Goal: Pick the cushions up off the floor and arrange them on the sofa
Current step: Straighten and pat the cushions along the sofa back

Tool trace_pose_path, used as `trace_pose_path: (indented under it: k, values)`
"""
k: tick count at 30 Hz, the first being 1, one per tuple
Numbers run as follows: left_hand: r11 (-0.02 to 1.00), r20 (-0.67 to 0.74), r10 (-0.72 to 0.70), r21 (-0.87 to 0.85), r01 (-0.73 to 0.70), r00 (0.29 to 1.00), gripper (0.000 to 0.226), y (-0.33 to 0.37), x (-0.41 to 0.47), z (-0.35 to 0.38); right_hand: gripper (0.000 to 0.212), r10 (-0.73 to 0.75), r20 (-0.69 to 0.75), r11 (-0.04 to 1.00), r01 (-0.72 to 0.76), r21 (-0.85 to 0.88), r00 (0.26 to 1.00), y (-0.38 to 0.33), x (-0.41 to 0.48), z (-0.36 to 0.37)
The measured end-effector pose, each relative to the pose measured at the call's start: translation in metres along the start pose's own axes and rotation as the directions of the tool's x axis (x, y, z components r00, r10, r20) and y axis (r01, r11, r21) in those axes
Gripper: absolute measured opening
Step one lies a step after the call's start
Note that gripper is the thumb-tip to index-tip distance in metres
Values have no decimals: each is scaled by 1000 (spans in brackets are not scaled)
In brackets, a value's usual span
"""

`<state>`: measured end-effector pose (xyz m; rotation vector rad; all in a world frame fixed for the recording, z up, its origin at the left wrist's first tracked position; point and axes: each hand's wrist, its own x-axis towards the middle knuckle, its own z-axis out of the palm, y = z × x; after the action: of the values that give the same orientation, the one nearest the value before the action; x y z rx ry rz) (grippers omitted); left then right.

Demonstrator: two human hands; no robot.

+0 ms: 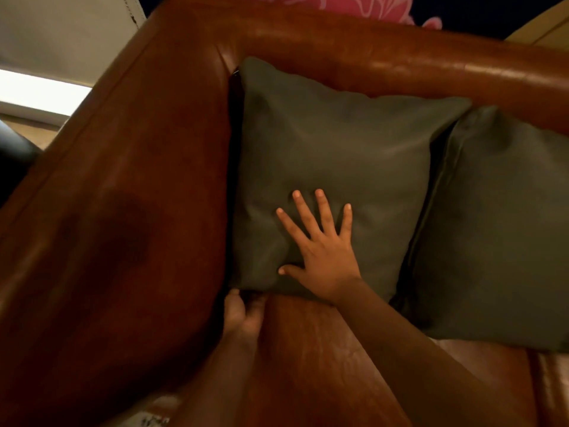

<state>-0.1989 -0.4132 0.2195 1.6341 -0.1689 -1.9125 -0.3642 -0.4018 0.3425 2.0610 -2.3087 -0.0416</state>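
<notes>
A dark grey-green cushion point(335, 143) leans in the corner of the brown leather sofa point(129, 211), against its backrest and left armrest. My right hand point(323, 257) lies flat on the cushion's lower middle with its fingers spread. My left hand point(243, 315) is at the cushion's lower left corner, down by the gap between seat and armrest; its fingers are curled and partly hidden under the corner. A second dark cushion point(498, 229) leans against the backrest just to the right, touching the first.
The broad left armrest rises beside the cushions, and the rounded backrest point(400, 47) runs across the top. Behind it hangs a dark fabric with a pink flower pattern point(369, 7). Pale floor and a wall show at the far left point(40, 94).
</notes>
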Motion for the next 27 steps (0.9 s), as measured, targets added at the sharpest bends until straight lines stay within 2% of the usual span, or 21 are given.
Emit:
trace_pose_path:
  k: [1,2,4,7,9,10,13,14,15,16,17,18,19,20,21,22,25,27]
  values:
    - [992,-27,59,-112,-61,998,19,9,-5,8,107,1,3,1000,-1,7,1000,-1,0,0]
    - [967,-57,-1,-254,-14,998,14,13,-4,17,108,0,7,1000,0,11,1000,-2,-1,-1]
    - [958,-98,-52,-286,22,994,20,16,-1,25,108,-9,7,1000,9,12,1000,-2,0,-1]
    - [991,-152,57,-110,-74,987,23,12,2,26,109,-35,3,999,35,23,999,2,-2,1]
    - [997,-295,25,-62,-45,955,17,11,10,24,109,-54,-13,998,54,36,998,8,-5,2]
    - [999,-406,52,29,-44,912,18,12,9,21,109,-51,-25,997,52,48,998,11,-9,3]
    - [951,-457,89,304,62,885,30,12,-1,16,101,50,-99,991,-38,126,994,25,-22,0]
    - [908,-470,154,415,64,869,34,9,-10,18,96,114,-129,981,-92,168,985,31,-25,-1]
    - [852,-449,294,524,-18,844,42,10,-22,25,91,193,-153,962,-157,222,969,38,-26,-3]
    - [734,-339,539,638,-233,771,52,15,-40,35,87,274,-168,935,-221,277,947,45,-25,-6]
    - [484,-115,792,718,-500,600,59,24,-61,49,85,343,-184,907,-274,319,921,52,-22,-10]
    - [170,160,903,718,-675,398,61,35,-81,65,83,391,-202,887,-309,343,898,58,-17,-14]
    - [-119,405,883,682,-722,237,61,47,-97,86,82,417,-222,876,-324,358,882,64,-9,-18]
    - [-335,583,801,625,-705,136,62,60,-103,106,80,427,-238,871,-326,369,872,70,-1,-22]
    - [-454,681,723,594,-664,115,63,71,-106,127,79,432,-248,867,-323,379,867,75,8,-26]
    - [-512,726,675,589,-625,131,65,81,-100,144,78,436,-251,864,-324,386,864,79,17,-30]
    - [-557,742,630,638,-532,230,69,104,-75,180,78,460,-236,854,-353,382,856,90,38,-29]
    - [-574,736,633,655,-492,241,71,110,-59,191,78,478,-214,842,-375,388,852,95,47,-21]
